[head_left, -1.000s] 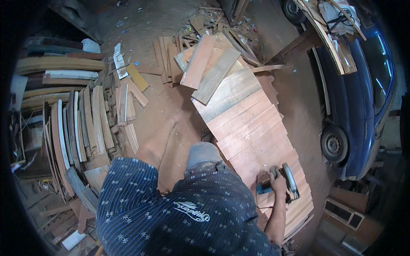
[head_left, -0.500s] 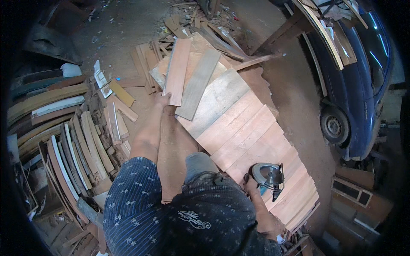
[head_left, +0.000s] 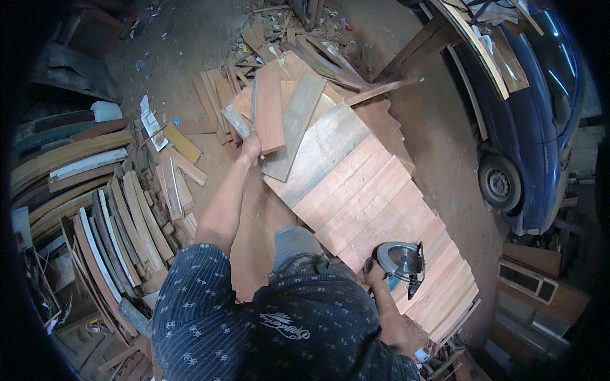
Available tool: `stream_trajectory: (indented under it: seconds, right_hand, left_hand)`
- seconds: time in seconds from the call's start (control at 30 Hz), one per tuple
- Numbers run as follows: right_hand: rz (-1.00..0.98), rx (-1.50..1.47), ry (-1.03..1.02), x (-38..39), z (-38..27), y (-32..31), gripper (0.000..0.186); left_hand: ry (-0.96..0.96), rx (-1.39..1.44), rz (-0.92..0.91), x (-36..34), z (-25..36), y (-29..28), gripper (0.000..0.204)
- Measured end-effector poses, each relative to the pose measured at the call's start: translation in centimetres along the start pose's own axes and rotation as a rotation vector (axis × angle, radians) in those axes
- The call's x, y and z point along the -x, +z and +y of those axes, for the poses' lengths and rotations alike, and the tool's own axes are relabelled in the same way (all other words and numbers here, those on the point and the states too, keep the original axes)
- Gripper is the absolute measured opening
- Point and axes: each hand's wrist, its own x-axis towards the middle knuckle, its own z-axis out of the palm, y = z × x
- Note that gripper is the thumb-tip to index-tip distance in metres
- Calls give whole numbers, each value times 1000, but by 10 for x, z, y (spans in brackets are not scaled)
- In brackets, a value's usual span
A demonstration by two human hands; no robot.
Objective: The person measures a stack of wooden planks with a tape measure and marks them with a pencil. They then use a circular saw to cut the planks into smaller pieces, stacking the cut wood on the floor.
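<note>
My left hand [head_left: 252,147] is closed on the near left corner of a short reddish-brown board [head_left: 269,108], which looks tilted. Beside and partly under that board lies a greyish board [head_left: 296,130], set at a slant. My right hand [head_left: 375,274] grips the handle of a circular saw [head_left: 403,259], whose round blade and guard face up. The saw rests over a row of pale pinkish boards [head_left: 362,184] laid side by side. Its far underside is hidden.
Curved boards are stacked at left [head_left: 89,152], with more planks upright nearer me [head_left: 117,235]. Wood offcuts [head_left: 318,54] lie heaped beyond the boards. A blue car [head_left: 534,140] stands at right, with a wooden frame [head_left: 527,279] nearer me.
The near end of the reddish-brown board has swung right and its face has tilted, with my left hand shifting slightly right alongside. My right hand and the saw stay nearly in place.
</note>
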Motion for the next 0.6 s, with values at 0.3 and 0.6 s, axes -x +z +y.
stream_trajectory:
  seconds: [0.3,0.6]
  right_hand:
    - [10,-315,205,-2,34,38,35]
    - [209,242,14,-7,122,24,53]
  left_hand:
    - [-257,912,-799,142,-24,37,29]
    - [-255,785,-1056,206,11,41,41]
